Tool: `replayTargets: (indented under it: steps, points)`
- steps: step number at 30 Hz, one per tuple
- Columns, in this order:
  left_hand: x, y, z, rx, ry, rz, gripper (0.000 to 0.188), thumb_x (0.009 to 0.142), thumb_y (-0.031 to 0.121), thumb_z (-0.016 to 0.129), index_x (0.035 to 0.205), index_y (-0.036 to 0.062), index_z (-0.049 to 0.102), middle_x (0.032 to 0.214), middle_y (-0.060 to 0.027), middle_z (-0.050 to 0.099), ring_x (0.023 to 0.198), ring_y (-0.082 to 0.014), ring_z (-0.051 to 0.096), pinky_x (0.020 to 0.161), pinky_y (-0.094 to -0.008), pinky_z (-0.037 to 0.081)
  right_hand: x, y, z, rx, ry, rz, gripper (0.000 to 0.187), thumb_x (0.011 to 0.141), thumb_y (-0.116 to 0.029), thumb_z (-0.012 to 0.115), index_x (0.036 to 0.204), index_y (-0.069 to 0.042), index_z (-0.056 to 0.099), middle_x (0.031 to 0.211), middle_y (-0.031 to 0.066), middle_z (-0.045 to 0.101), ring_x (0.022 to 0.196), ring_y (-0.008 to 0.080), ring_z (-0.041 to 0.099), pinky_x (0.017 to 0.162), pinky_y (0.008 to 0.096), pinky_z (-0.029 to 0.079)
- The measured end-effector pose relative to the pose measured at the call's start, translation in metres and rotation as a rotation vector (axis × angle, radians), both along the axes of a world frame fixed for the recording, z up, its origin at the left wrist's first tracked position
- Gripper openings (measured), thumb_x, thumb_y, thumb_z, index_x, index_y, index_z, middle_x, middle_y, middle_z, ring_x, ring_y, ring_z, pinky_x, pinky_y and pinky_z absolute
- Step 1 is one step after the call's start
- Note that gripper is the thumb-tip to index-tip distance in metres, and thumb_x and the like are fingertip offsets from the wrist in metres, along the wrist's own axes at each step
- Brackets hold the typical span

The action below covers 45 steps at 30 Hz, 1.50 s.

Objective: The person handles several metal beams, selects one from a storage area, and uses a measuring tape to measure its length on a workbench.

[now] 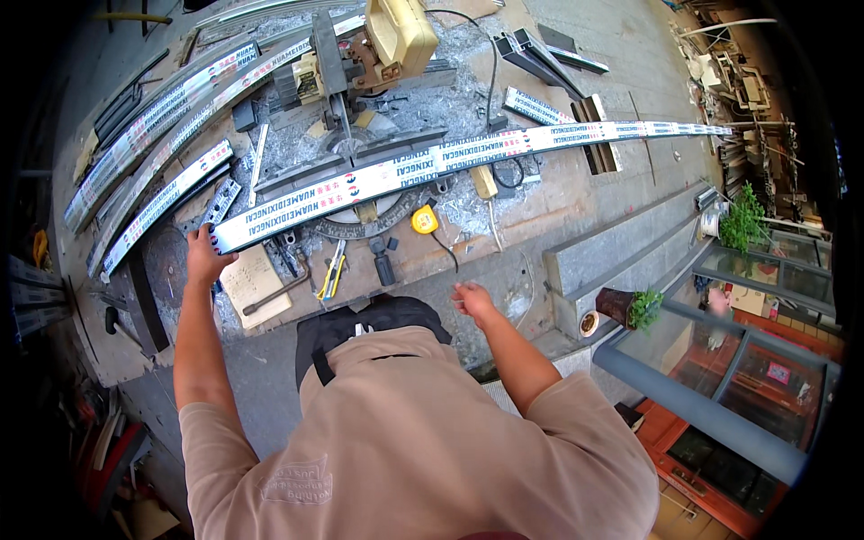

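Note:
A long metal profile (396, 173), wrapped in white printed film, lies across the bed of a mitre saw (335, 90) and reaches far out to the right. My left hand (209, 258) is closed around its left end. Held away from the bench's front edge, my right hand (472, 301) is empty, its fingers loosely bent and apart. Between the hands, on the bench, are a yellow tape measure (424, 219), a yellow-and-blue hand tool (331, 275) and a dark upright tool (382, 261). A cream board (255, 286) sits below my left hand, with a metal rod-like tool (275, 295) across it.
More wrapped profiles (148, 175) are stacked on the left of the bench. Dark offcuts (540, 63) and a short wrapped piece (537, 106) lie at the back right. Metal shavings cover the bench around the saw. A potted plant (630, 309) stands on the right ledge.

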<state>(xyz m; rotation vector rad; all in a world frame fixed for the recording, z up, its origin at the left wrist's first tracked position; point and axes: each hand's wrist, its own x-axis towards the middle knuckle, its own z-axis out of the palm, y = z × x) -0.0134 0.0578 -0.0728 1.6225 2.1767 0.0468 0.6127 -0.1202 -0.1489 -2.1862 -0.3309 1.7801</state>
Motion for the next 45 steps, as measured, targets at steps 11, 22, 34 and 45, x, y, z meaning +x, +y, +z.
replayTargets:
  steps: [11,22,34,45]
  points:
    - [0.005,-0.003,0.000,0.054,0.009,0.035,0.108,0.060,0.028,0.099,0.152,0.0076,0.047,0.152,-0.0252,0.045,0.126,-0.0401,0.061,0.103,-0.0476,0.054,-0.100,-0.015,0.032,0.446,-0.467,0.776,0.026,0.096,-0.028,0.069,0.110,-0.007,0.072,0.088,0.0143,0.074,0.084,0.0339,0.072,0.078,0.0458,0.057]
    - [-0.039,-0.051,-0.087,0.247,-0.762,0.616,0.058,0.090,0.038,0.080,0.128,-0.0041,0.070,0.104,-0.0164,0.077,0.094,-0.0225,0.073,0.085,-0.0343,0.056,-0.376,0.124,0.123,1.026,-0.339,1.230,0.052,0.084,-0.013,0.076,0.134,-0.011,0.061,0.120,0.0147,0.065,0.110,0.0361,0.062,0.094,0.0468,0.052]
    - [-0.015,-0.066,-0.048,0.417,-0.741,0.714,0.050,0.090,0.036,0.077,0.126,0.0014,0.072,0.122,-0.0213,0.071,0.113,-0.0347,0.068,0.100,-0.0392,0.052,-0.463,0.219,0.098,1.010,-0.678,1.558,0.098,0.068,-0.024,0.094,0.152,-0.010,0.047,0.151,0.0191,0.050,0.144,0.0378,0.043,0.121,0.0507,0.031]
    - [-0.010,-0.067,-0.062,0.477,-0.832,0.816,0.049,0.090,0.030,0.081,0.131,0.0042,0.070,0.126,-0.0151,0.068,0.109,-0.0247,0.070,0.084,-0.0326,0.060,-0.482,0.233,0.092,0.937,-0.728,1.697,0.085,0.064,-0.021,0.095,0.139,-0.008,0.057,0.129,0.0153,0.064,0.123,0.0362,0.059,0.106,0.0464,0.046]
